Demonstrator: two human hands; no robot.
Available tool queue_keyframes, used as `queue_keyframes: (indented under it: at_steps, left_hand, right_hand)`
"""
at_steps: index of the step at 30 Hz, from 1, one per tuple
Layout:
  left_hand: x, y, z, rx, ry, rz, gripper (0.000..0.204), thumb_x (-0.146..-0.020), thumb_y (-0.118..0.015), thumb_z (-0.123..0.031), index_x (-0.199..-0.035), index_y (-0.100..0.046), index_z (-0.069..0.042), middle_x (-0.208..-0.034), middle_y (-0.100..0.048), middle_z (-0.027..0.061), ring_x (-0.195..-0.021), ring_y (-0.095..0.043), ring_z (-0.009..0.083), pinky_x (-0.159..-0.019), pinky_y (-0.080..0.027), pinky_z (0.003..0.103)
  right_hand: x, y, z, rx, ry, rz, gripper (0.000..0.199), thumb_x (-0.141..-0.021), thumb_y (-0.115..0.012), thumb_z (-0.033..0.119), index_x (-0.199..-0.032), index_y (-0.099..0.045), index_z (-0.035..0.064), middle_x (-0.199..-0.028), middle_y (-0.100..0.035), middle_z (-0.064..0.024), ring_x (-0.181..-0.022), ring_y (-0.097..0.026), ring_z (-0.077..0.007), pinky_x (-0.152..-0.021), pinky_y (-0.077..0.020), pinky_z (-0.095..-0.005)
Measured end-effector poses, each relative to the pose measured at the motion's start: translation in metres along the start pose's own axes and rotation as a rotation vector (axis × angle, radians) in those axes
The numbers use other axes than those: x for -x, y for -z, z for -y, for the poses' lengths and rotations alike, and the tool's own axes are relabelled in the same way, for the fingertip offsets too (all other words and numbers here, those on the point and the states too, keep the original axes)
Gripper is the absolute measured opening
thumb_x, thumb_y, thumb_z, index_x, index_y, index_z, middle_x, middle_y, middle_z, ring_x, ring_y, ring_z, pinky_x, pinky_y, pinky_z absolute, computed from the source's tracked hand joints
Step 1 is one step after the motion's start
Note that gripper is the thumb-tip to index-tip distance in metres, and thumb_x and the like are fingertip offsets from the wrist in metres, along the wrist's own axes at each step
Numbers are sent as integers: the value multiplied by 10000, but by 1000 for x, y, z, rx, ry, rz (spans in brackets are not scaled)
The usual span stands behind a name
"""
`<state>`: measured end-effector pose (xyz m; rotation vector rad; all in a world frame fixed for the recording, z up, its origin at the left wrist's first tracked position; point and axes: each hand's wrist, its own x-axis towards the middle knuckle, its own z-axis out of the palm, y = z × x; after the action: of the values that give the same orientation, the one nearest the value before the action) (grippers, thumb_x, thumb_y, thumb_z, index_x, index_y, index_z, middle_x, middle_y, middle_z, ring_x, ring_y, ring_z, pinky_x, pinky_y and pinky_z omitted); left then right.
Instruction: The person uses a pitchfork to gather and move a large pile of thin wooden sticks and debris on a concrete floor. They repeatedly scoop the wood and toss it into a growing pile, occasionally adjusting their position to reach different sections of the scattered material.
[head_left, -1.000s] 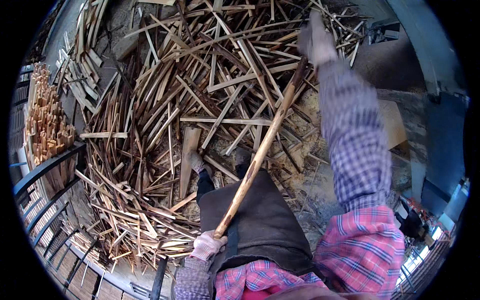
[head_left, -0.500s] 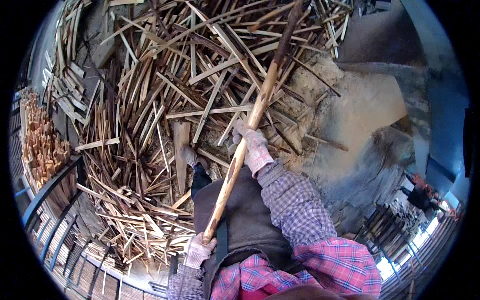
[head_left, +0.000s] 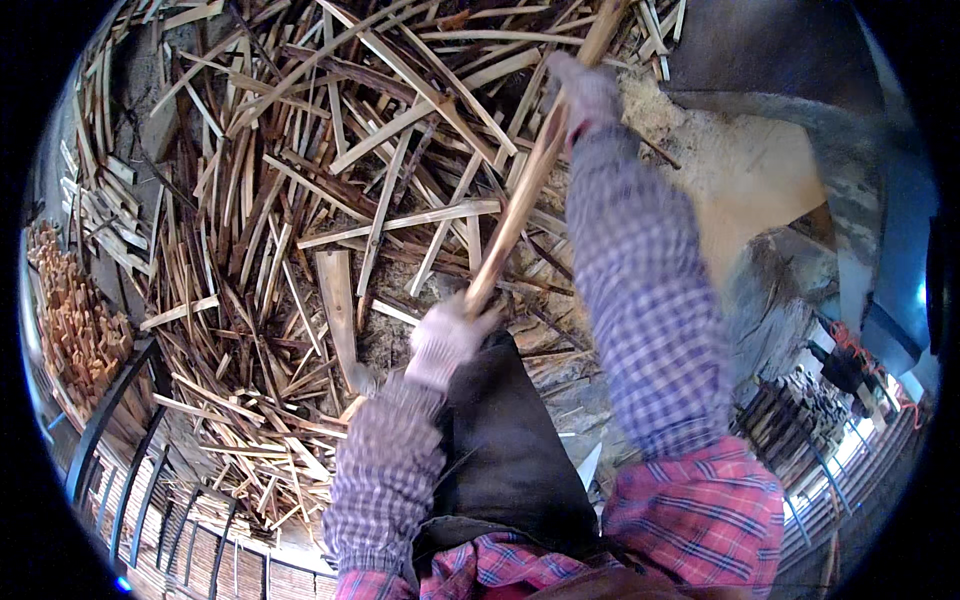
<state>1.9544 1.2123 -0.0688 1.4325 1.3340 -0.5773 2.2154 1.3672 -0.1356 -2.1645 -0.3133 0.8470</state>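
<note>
A long, pale wooden pole (head_left: 520, 212) slants up and to the right, away from my body. My left hand (head_left: 447, 342), in a whitish knit glove, is closed round its near end in front of my dark apron. Farther up, my gloved right hand (head_left: 592, 97) grips the same pole with the arm stretched out; motion blurs it a little. The far end of the pole runs off the top edge. Beneath and beyond it lies a tangled heap of thin wood strips (head_left: 385, 215).
Upright bundled sticks (head_left: 80, 310) stand at the left behind a dark metal rail (head_left: 105, 425). A flat board (head_left: 337, 305) lies near my left arm. Sawdust-coloured ground (head_left: 750, 185) spreads on the right, with stacked dark wood pieces (head_left: 790, 425) and a blue structure (head_left: 905, 230) farther right.
Both hands have moved forward, away from my body, and the pole has travelled the same way. The left hand has come up from beside my waist; the right arm is now extended.
</note>
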Motion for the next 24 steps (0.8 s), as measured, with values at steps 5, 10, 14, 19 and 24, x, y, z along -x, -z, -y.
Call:
queue_keyframes:
  at_steps: [5,10,14,19,24]
  left_hand:
    - [-51,1,-51,1109,-45,613,316,-810,-650,-293,-640,-549,-46,-503,-514,13,-409,-506,104,-368,-393,236]
    - [-30,-60,0,1243,151,684,272,-754,-690,-262,-773,-514,-55,-510,-486,21,-365,-433,114,-340,-346,238]
    - [12,-53,50,1215,143,624,187,-812,-631,-200,-792,-509,-59,-536,-466,9,-353,-389,96,-328,-296,236]
    - [93,-43,87,1182,175,540,181,-800,-638,-203,-834,-552,-47,-553,-498,13,-370,-403,90,-340,-311,229]
    - [169,-41,124,1027,138,379,184,-774,-666,-200,-747,-551,-59,-537,-511,2,-394,-424,79,-368,-323,232]
  right_hand:
    - [-130,48,-73,231,369,103,289,-803,-626,277,-958,-675,38,-852,-648,-167,-857,-623,-304,-759,-490,-361]
    - [-59,17,-119,466,-264,-20,233,-727,-615,240,-670,-597,14,-586,-572,-92,-516,-587,-223,-520,-475,-330]
    - [24,10,-121,388,-25,64,231,-681,-619,229,-642,-570,7,-549,-557,-94,-421,-559,-219,-432,-461,-332]
    - [91,3,-127,252,14,100,212,-670,-651,183,-706,-575,-12,-563,-554,-99,-407,-540,-229,-379,-456,-331]
    - [179,10,-118,-18,-249,75,196,-658,-655,161,-670,-568,-14,-527,-531,-100,-386,-507,-233,-359,-450,-338]
